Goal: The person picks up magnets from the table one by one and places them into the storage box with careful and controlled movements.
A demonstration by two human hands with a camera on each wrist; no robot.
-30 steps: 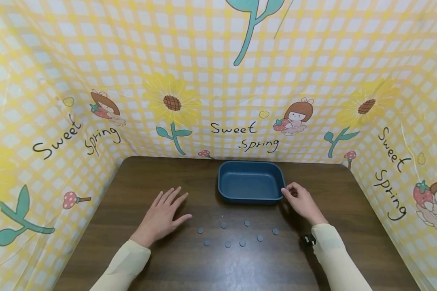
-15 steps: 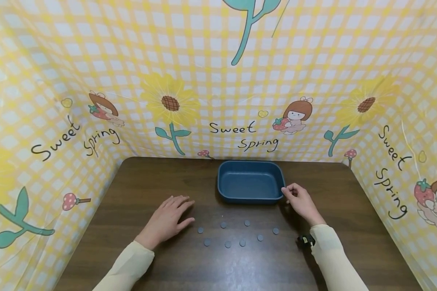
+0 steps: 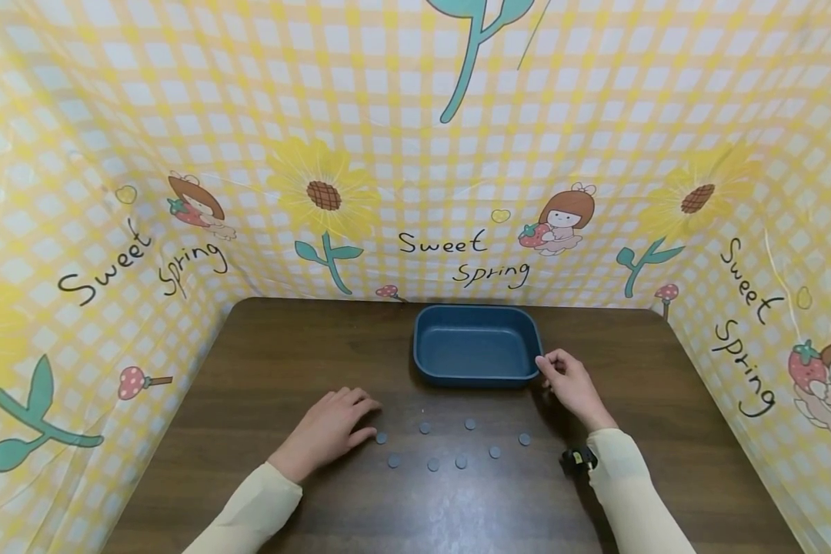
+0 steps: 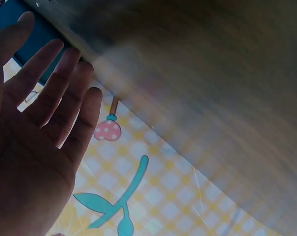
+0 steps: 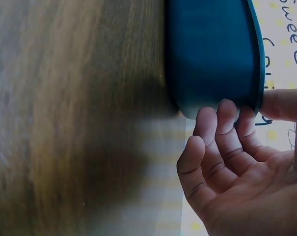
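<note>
My left hand (image 3: 332, 431) is low over the table, palm down, its relaxed fingers beside the leftmost small grey disc (image 3: 381, 438). The left wrist view shows this hand (image 4: 45, 118) holding nothing; whether its thumb touches the disc I cannot tell. My right hand (image 3: 576, 391) pinches the right end of a dark blue rectangular container (image 3: 478, 382). Seen from the right wrist, the thumb lies at the rim of the container (image 5: 214, 54) and the fingertips rest against its outer wall. No disc shows inside the container.
Several more grey discs, such as the rear disc (image 3: 470, 425), lie scattered in front of the container on the brown wooden table (image 3: 305, 331). A yellow checked cloth (image 3: 415, 177) hangs around the back and sides. A black device sits at the right cuff.
My left hand has moved right and toward the discs, its spread fingers drawing closer together. The right hand stays at the container, and the discs lie as before.
</note>
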